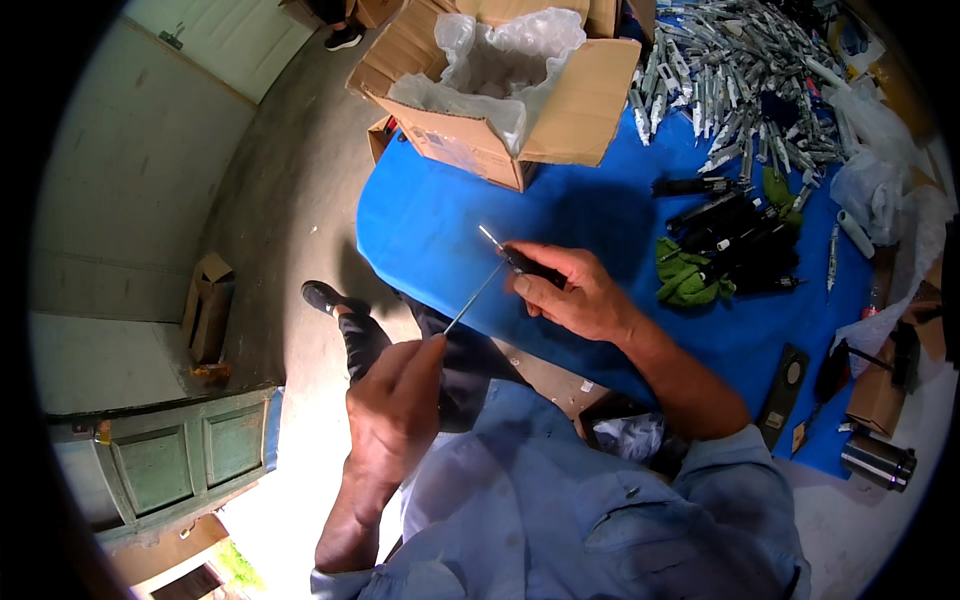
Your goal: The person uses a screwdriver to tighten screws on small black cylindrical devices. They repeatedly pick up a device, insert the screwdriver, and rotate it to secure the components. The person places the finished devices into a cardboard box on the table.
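Rod (470, 313) gripped in our closed left hand (395, 400), we bring its far end right by the black piece (535, 269) pinched in our right hand (578, 292), above the table's (430, 215) near left part. We cannot tell whether they touch. Beyond stands a box (455, 137); grey sticks (730, 75) heap far right.

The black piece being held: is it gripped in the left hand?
No, the right hand pinches the black piece, while the left hand holds a thin metal rod.
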The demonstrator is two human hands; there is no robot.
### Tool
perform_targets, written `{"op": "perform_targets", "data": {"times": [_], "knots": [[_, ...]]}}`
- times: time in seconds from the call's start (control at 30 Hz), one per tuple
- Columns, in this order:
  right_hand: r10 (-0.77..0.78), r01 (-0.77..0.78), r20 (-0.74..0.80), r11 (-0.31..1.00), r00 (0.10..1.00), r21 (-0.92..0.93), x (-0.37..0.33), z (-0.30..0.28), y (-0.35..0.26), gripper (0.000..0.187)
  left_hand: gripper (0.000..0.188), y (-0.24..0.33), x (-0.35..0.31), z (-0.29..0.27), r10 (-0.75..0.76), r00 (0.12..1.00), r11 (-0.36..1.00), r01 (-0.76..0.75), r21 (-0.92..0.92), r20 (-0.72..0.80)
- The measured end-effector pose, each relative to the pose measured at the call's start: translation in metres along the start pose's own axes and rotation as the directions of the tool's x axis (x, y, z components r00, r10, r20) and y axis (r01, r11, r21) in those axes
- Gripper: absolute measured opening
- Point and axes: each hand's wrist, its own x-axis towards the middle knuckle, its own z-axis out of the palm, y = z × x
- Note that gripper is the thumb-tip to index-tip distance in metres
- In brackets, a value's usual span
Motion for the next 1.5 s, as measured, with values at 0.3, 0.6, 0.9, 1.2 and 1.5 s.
{"op": "perform_targets", "data": {"times": [0.3, 0.6, 0.9, 1.2, 1.5], "knots": [[0.005, -0.005, -0.024, 0.999, 1.0, 0.033, -0.001, 0.0, 0.005, 0.048, 0.024, -0.004, 0.023, -0.009, -0.525, 0.764, 0.543, 0.641, -0.543, 0.376], [0.006, -0.006, -0.01, 1.0, 1.0, 0.001, -0.001, 0.001, 0.0, 0.046, 0.028, -0.032, 0.016, 0.001, -0.511, 0.653, 0.244, 0.733, -0.634, 0.558], [0.043, -0.041, -0.037, 0.998, 0.998, 0.049, 0.0, 0.001, 0.001, 0.044, 0.027, -0.031, 0.013, 0.006, -0.492, 0.716, 0.397, 0.691, -0.605, 0.495], [0.084, -0.074, -0.039, 0.975, 0.996, 0.212, 0.0, -0.004, 0.001, 0.04, 0.029, -0.031, 0.012, 0.007, -0.486, 0.67, 0.104, 0.682, -0.724, 0.561], [0.078, -0.065, -0.051, 0.975, 0.996, 0.212, 0.0, -0.001, 0.003, 0.042, 0.027, 0.0, 0.053, 0.084, -0.597, 0.774, 0.356, 0.491, -0.795, 0.21]]}}
